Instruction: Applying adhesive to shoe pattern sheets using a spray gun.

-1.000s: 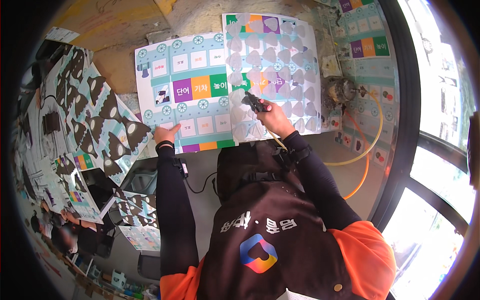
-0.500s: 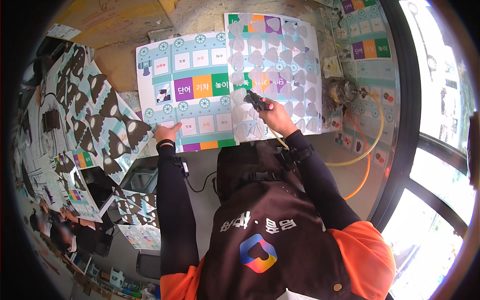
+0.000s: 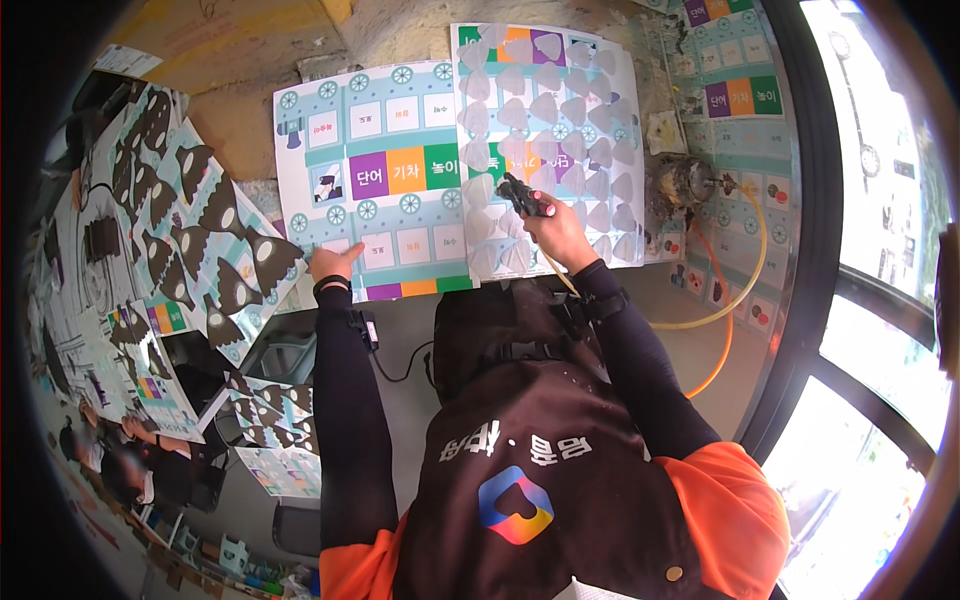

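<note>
My right hand is closed round a small black spray gun with a yellow hose trailing from it. The spray gun is above the right-hand printed sheet, its nose pointing up and left. Several rows of translucent, heart-like thin pieces lie on that sheet. On the left-hand printed sheet, which has pale blue train pictures and coloured blocks, my left hand rests near the lower left corner. Its thumb is stretched apart; its other fingertips are hard to make out.
A crusted metal fitting stands right of the sheets, with yellow and orange hoses looping down. Sheets at the left bear dark brown fan-shaped pieces. Cardboard lies at the back. Window frames line the right; another person is far left.
My right hand has shifted slightly right, and the spray gun has turned so its nose points more upward. My left hand stays in place on the sheet.
</note>
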Demonstrator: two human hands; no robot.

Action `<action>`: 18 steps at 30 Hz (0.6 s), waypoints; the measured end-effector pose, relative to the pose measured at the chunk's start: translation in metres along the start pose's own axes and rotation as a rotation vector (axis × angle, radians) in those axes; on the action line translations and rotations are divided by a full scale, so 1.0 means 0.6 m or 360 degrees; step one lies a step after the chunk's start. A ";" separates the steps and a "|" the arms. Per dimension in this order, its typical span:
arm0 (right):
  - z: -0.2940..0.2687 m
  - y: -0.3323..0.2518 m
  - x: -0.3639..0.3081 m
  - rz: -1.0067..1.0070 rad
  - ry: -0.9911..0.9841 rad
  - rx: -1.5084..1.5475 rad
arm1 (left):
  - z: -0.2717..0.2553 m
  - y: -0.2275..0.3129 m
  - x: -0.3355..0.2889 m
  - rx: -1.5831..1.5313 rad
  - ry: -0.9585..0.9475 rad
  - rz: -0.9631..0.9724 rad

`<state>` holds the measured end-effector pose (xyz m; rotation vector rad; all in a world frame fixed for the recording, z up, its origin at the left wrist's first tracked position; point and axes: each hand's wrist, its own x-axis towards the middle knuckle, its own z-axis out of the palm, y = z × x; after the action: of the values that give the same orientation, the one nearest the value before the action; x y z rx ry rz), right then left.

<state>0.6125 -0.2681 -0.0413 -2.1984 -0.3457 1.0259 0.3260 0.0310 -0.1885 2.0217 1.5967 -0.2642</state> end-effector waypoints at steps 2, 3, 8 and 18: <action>-0.001 -0.001 -0.007 -0.0020 -0.0060 -0.0046 | -0.002 0.005 -0.001 -0.0077 -0.0067 -0.0066; 0.000 0.003 -0.009 0.0001 -0.0113 -0.0103 | 0.001 0.003 0.001 -0.0044 -0.0040 -0.0070; 0.033 0.056 0.003 -0.0162 -0.0185 0.0009 | 0.051 -0.057 0.036 -0.0026 0.0019 0.0113; -0.019 0.046 -0.102 -0.0301 -0.0113 0.0386 | 0.085 0.054 0.133 0.0485 -0.0342 -0.0122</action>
<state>0.5797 -0.3238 -0.0195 -1.8789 -0.4293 0.9877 0.3878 0.0661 -0.2590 2.0694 1.5742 -0.7684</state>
